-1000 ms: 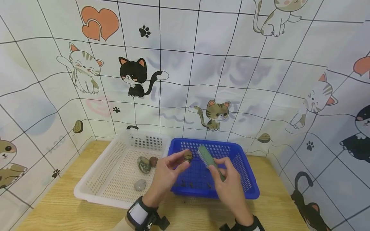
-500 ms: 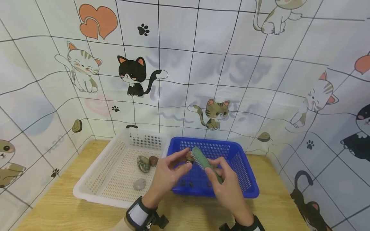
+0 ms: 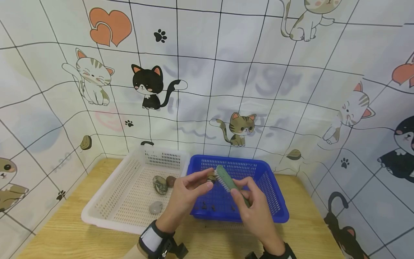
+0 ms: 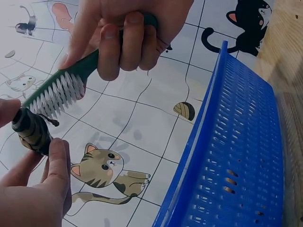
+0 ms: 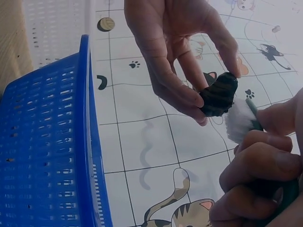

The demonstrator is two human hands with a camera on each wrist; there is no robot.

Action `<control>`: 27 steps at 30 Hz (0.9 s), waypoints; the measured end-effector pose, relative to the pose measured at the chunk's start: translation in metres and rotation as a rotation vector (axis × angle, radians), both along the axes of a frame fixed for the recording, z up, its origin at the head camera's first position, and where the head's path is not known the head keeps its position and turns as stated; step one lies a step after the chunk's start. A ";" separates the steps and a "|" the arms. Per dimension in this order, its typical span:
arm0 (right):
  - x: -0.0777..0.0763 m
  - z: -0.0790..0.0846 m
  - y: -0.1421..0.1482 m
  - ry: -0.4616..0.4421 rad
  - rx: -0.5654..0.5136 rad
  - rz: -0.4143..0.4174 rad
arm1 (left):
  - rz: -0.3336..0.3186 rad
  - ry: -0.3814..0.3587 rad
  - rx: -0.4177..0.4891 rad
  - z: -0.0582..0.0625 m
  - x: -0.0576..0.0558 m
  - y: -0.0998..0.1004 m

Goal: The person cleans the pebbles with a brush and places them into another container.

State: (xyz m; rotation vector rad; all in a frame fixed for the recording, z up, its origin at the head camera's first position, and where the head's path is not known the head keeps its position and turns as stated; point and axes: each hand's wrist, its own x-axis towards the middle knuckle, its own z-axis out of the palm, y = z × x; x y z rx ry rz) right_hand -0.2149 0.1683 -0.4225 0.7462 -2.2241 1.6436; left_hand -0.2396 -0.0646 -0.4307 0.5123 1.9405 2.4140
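Observation:
Between thumb and fingertips, my left hand pinches a small dark stone with golden-brown bands, held up over the blue basket. My right hand grips a green brush by its handle, the index finger stretched along its back. White bristles face the stone and sit right at its upper edge in the left wrist view. A little dark scrap sticks out beside the stone there. From the right wrist view, the stone shows a ridged, striped side next to the bristle tips.
To the left, a white basket holds a green mottled stone, a reddish-brown stone and a pale grey stone. Several small dark bits lie in the blue basket. Both baskets stand on a wooden table before a cat-printed cloth.
The brush started apart from the stone, then my right hand brought it left until its bristles met the stone. Over the last half second both hands have hardly moved.

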 end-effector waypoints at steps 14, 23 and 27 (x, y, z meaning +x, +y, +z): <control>-0.001 -0.001 0.001 -0.004 -0.005 0.002 | -0.056 -0.072 0.163 0.001 -0.002 0.000; -0.004 -0.002 0.002 -0.021 -0.008 -0.056 | -0.045 -0.151 0.200 -0.004 -0.007 0.002; -0.004 -0.001 0.002 -0.023 -0.025 -0.084 | -0.028 -0.168 0.190 -0.004 -0.007 0.002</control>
